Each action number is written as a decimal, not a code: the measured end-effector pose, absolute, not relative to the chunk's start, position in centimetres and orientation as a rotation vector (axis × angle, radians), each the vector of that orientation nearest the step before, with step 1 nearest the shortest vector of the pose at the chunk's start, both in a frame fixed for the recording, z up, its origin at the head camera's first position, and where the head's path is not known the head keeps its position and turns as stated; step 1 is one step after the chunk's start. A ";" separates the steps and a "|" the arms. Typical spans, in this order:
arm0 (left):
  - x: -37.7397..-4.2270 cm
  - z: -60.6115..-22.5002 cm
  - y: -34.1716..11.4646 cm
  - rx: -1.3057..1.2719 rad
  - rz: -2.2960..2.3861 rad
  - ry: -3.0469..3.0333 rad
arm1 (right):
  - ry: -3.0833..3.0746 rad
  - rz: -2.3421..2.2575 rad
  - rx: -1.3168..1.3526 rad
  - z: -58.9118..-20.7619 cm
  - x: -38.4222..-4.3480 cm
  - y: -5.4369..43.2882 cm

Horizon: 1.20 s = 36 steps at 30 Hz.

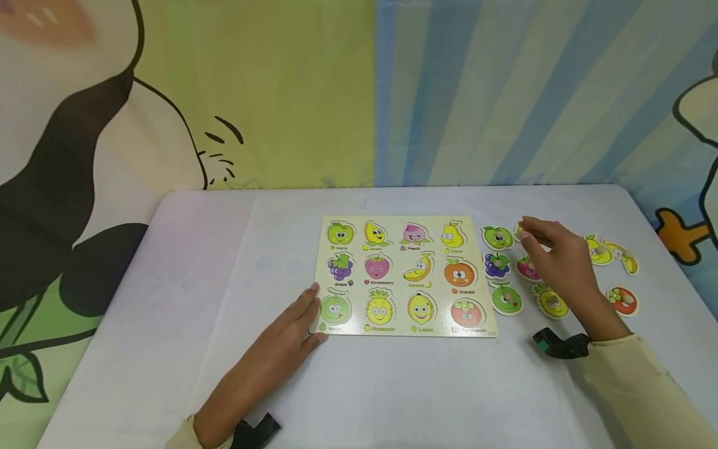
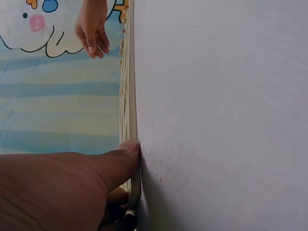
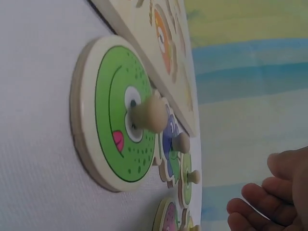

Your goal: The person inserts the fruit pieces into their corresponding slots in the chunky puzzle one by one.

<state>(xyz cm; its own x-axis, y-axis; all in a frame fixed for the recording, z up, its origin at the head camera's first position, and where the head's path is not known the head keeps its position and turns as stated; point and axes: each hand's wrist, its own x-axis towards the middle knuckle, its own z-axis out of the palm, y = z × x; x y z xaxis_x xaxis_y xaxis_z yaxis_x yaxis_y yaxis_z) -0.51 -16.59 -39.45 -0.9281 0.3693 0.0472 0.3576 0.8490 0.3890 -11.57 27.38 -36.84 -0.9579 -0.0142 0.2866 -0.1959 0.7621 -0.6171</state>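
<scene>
A wooden fruit puzzle board [image 1: 398, 244] lies on the table, with printed fruit pictures in its recesses. My left hand [image 1: 291, 321] rests at the board's near left corner; its fingers touch the left edge and the thumb [image 2: 120, 156] lies against the near edge. Over the loose knobbed pieces to the right hovers my right hand [image 1: 552, 255], fingers loosely bent and holding nothing. Around and under it lie an apple piece [image 1: 497, 237], a grape piece [image 1: 497, 265], a melon piece [image 3: 122, 91], a partly covered strawberry piece [image 1: 526, 269] and a pineapple piece [image 1: 551, 302].
Right of my right hand lie a pear piece [image 1: 599, 251], a banana piece [image 1: 624, 258] and a round red piece [image 1: 622, 301]. The white table [image 1: 224, 280] meets a cartoon-printed curtain [image 1: 482, 93] along its far edge. Other pieces are partly hidden behind my right hand.
</scene>
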 end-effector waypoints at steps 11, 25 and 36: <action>-0.2 -39.8 -16.8 0.594 0.566 2.995 | -2.905 0.938 0.135 -37.5 -13.4 27.1; -0.1 -39.8 -16.6 0.592 0.542 2.995 | -3.041 0.921 0.057 -37.7 -15.0 26.4; -0.4 -39.6 -16.5 0.596 0.508 3.012 | -3.063 0.810 0.198 -37.1 -15.8 26.2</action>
